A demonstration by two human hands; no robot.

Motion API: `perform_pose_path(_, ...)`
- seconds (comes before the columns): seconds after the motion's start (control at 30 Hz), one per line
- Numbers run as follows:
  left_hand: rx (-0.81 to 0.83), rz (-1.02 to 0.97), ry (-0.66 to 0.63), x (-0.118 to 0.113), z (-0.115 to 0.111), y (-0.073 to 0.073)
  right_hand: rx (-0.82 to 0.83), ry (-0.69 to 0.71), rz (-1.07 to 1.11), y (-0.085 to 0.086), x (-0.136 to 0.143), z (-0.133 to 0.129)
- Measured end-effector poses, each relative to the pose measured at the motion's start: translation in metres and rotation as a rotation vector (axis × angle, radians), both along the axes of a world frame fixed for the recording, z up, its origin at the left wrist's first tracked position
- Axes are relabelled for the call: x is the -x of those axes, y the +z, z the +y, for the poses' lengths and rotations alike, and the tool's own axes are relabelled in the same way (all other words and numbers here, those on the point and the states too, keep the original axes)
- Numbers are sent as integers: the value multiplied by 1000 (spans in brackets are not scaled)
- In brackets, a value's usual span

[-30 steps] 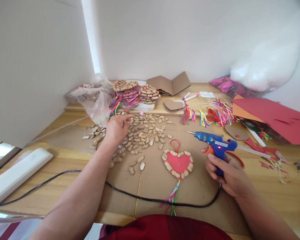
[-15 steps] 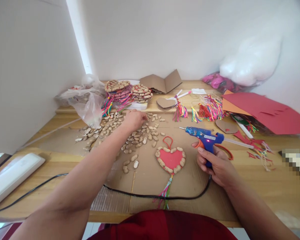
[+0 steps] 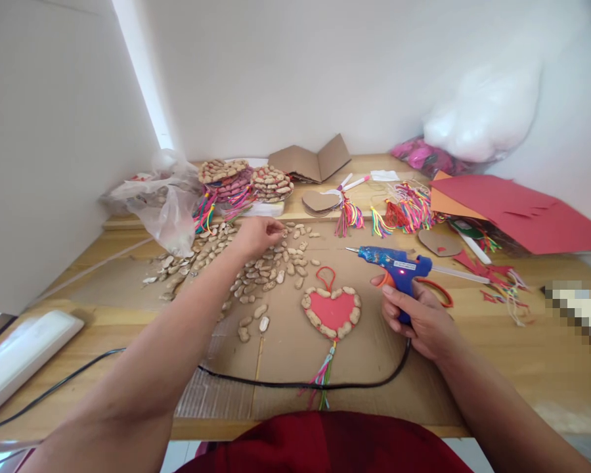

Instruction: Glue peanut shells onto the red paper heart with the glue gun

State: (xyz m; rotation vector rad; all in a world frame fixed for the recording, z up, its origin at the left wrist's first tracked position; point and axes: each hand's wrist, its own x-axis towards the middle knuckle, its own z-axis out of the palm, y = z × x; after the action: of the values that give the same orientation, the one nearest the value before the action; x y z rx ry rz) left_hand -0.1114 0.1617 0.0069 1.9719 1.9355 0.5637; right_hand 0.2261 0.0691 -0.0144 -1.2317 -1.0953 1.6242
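My right hand is wrapped round the handle of a blue hot glue gun, its nozzle pointing left. A small red light glows on the gun's side. Over a spread of peanuts, the fingers of my left hand are pinched together; what is between the fingertips is too small to make out. Between my hands lies a red heart edged with peanuts, with a red loop on top and a coloured tassel below. A black cord crosses that tassel.
Behind are stacked peanut-covered pieces, cardboard hearts, tassels and folded cardboard. Red paper lies at right, a plastic bag at left. A white power strip sits at the left edge. Cardboard covers the front.
The view has shifted slightly, so everything sits a little further left. My left hand has stayed over the peanuts, with its fingers drawn together. The glue gun remains in my right hand.
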Motion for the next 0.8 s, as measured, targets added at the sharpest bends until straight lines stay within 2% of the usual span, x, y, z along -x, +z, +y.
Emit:
perform_pose_path(0.1,47,-173,10,6,-10,8,-6,14,3,0,0,0)
perform_pose_path(0.2,88,-479,40,7,-23,13,-11,18,7,0,0,0)
perform_pose_path(0.33,197,-843,108,-1,-43,15,-15,9,3,1,1,0)
perform_pose_path(0.4,247,-952,114,-10,-55,15,-9,-10,0,2,2,0)
perform_pose_path(0.5,255,-977,111,-27,-75,14,-23,-51,13,3,5,-1)
perform_pose_path(0.6,153,-934,61,-48,-93,10,-39,-82,57,5,14,-6)
perform_pose_path(0.67,97,-901,17,-62,-103,6,-35,-90,89,9,25,-12)
perform_pose_path(0.8,117,-952,-42,-82,-119,1,-36,-100,156,19,53,-24)
